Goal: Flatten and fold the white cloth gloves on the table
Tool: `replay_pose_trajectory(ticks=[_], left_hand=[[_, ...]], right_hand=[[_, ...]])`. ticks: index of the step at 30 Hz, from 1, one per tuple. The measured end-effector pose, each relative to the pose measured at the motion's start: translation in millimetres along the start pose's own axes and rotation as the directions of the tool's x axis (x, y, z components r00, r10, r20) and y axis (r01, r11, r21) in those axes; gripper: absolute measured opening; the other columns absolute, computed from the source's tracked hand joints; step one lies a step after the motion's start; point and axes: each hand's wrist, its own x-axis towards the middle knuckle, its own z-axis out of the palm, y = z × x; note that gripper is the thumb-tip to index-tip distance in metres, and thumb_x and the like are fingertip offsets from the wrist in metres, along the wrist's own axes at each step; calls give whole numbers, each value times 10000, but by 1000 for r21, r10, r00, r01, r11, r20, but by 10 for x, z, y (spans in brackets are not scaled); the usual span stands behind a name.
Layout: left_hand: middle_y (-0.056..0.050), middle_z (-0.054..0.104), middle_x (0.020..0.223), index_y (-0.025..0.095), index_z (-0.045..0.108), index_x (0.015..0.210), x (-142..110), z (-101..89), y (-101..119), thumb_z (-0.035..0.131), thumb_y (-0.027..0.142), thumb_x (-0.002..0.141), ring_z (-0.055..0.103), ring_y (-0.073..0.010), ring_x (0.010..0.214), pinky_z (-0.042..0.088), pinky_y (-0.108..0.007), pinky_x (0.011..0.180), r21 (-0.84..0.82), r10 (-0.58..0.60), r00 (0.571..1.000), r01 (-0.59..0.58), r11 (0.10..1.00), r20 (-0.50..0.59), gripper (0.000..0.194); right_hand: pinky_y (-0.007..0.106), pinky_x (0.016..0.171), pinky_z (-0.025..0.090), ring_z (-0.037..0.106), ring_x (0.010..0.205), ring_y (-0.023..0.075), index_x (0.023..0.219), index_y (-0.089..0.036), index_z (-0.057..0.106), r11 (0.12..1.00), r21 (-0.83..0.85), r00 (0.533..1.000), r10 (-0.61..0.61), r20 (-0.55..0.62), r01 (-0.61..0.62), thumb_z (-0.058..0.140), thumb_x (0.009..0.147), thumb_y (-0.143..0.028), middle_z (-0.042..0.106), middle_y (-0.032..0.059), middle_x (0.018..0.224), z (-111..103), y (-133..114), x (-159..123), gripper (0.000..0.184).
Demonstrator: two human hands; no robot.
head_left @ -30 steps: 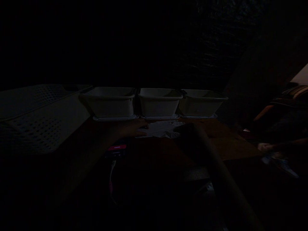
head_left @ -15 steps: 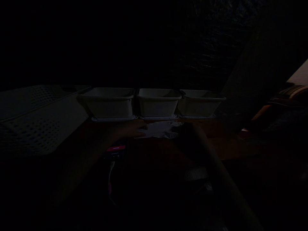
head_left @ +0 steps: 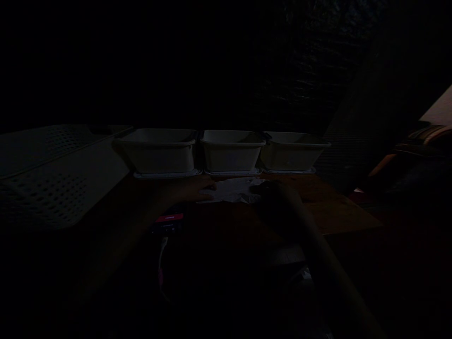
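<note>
The view is very dark. A crumpled whitish sheet (head_left: 231, 189), perhaps thin plastic, lies stretched between my two hands on a brown wooden table (head_left: 339, 212). At its left end, my left hand (head_left: 197, 188) grips the edge between fingers and thumb. My right hand (head_left: 275, 190) is closed at the other end, its fingers mostly lost in shadow. Just behind the sheet stands the middle of three pale tubs (head_left: 233, 157). Near my left forearm is a phone (head_left: 168, 222) with a lit red band on its screen.
Two more pale tubs, a left one (head_left: 164, 157) and a right one (head_left: 293, 157), flank the middle tub, all on whitish trays. A perforated pale basket (head_left: 67, 193) occupies the left side. A cable (head_left: 161, 259) runs from the phone toward me. Striped cloth (head_left: 432, 136) shows at far right.
Light now falls on the right part of the table, showing its wood and front edge. My hands and the sheet have barely moved.
</note>
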Motion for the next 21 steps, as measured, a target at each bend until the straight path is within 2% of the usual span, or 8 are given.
replay_pose_trajectory(ticks=[6,12,18,21], left_hand=[[-90,610,1277,199,617,1183,3,0,-2,617,336,921,600,-214,1131,458,-291,936,5,3,1000,-3,1000,-2,296],[-94,608,1289,192,611,1198,-20,-30,54,606,322,930,599,-216,1140,455,-295,953,20,0,1000,0,1000,2,298],[-100,593,1320,188,607,1213,-25,-61,97,601,322,932,586,-225,1170,449,-312,978,8,-20,1000,20,1000,20,312],[-105,595,1317,195,604,1209,-31,-64,101,593,315,939,583,-220,1167,450,-315,974,10,-13,1000,13,1000,17,295]], right_hand=[[407,1022,398,579,1204,250,1393,-319,581,999,44,1000,3,5,-3,484,979,-497,568,121,1390,-9,-12,-12,461],[408,1014,406,588,1193,259,1395,-270,582,997,59,999,40,33,-42,480,979,-504,583,164,1357,-19,-12,15,489],[426,1035,387,549,1249,268,1399,-291,577,998,60,999,0,40,-2,539,954,-493,541,161,1409,-49,-37,-31,491],[425,1026,398,552,1251,259,1412,-283,562,997,66,999,22,41,-25,468,991,-478,540,156,1409,-43,-28,-5,473]])
